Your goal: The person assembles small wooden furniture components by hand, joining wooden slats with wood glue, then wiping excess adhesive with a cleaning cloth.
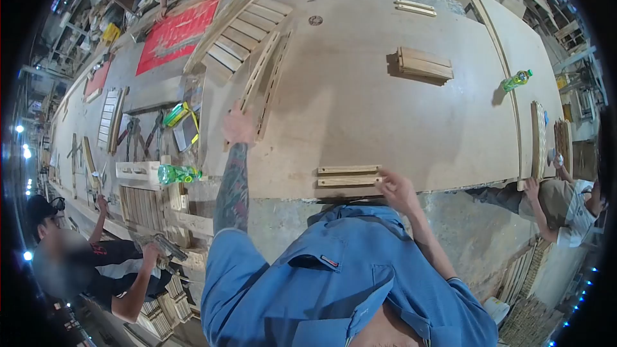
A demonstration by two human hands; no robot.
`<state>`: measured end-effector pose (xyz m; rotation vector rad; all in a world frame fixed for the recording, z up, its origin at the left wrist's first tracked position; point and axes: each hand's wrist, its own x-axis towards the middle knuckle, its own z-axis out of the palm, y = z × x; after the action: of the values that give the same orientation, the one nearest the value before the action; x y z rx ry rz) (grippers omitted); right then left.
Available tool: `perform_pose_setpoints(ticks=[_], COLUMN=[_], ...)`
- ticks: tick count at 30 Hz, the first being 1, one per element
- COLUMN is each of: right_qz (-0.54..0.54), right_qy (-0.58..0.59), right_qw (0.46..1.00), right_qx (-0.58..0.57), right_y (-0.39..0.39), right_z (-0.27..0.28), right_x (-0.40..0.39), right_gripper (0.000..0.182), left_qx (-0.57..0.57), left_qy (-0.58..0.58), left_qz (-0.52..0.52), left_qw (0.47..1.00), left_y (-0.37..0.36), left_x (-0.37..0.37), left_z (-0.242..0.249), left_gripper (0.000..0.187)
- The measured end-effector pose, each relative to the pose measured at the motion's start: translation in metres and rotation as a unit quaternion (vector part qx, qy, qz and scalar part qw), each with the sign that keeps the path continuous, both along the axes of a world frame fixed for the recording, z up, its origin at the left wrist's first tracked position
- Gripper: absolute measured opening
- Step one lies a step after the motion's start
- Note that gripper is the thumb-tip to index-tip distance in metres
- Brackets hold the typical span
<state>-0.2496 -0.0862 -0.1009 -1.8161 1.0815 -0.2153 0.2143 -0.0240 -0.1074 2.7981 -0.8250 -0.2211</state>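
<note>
left hand (239,127) on a wooden rail (261,66) — right hand (397,191) beside two strips (350,181)

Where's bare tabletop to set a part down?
Widest: mid tabletop, between the long rails at the left hand and the slat stack. Also between the right hand, by two short strips, and the far-right green bottle. Crowded: left of the rails, with the slatted panel, tools and another green bottle.

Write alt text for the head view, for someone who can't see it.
A person in blue works at a broad table, left hand on a long wooden rail, right hand at the end of two short strips. Farther back lie stacked slats, with a green bottle toward the right. Other people are nearby.
</note>
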Motion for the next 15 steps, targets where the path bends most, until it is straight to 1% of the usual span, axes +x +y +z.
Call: perform_pose_setpoints(ticks=[2, 4, 5, 6, 8, 9, 11, 12, 14, 15], right_qz=[-0.035, -0.033, -0.015, 0.004, 0.077, 0.118, 0.141, 0.154, 0.181, 0.192], right_qy=[0.009, 0.029, 0.049, 0.070, 0.113, 0.128, 0.147, 0.154, 0.188, 0.203], right_qw=[0.995, 0.971, 0.965, 0.958, 0.941, 0.930, 0.938, 0.941, 0.945, 0.946], right_qx=[-0.093, -0.235, -0.256, -0.277, -0.309, -0.325, -0.279, -0.260, -0.197, -0.166], right_y=[-0.009, -0.021, -0.024, -0.028, -0.035, -0.035, -0.032, -0.033, -0.038, -0.041], right_z=[0.007, 0.016, 0.034, 0.047, 0.034, 0.024, -0.010, -0.026, -0.045, -0.050], right_x=[0.002, 0.013, 0.021, 0.030, 0.030, 0.027, 0.008, -0.001, -0.019, -0.024], right_gripper=[0.052, 0.068, 0.074, 0.079, 0.084, 0.086, 0.076, 0.071, 0.055, 0.047], left_qx=[-0.036, -0.117, -0.159, -0.153, -0.132, -0.118, -0.098, -0.083, -0.056, -0.065], left_qy=[-0.021, -0.054, -0.063, 0.011, 0.159, 0.185, 0.228, 0.226, 0.216, 0.205], left_qz=[-0.026, -0.161, -0.230, -0.253, -0.288, -0.322, -0.383, -0.389, -0.399, -0.405], left_qw=[0.999, 0.979, 0.958, 0.955, 0.935, 0.921, 0.890, 0.889, 0.889, 0.888], left_y=[0.039, 0.069, 0.080, 0.084, 0.089, 0.089, 0.089, 0.086, 0.082, 0.080], left_x=[-0.002, -0.023, -0.035, -0.054, -0.103, -0.120, -0.150, -0.161, -0.179, -0.183], left_z=[0.010, 0.008, 0.005, 0.004, 0.001, -0.007, -0.028, -0.034, -0.044, -0.046], left_gripper=[0.053, 0.044, 0.040, 0.038, 0.033, 0.032, 0.030, 0.031, 0.034, 0.035])
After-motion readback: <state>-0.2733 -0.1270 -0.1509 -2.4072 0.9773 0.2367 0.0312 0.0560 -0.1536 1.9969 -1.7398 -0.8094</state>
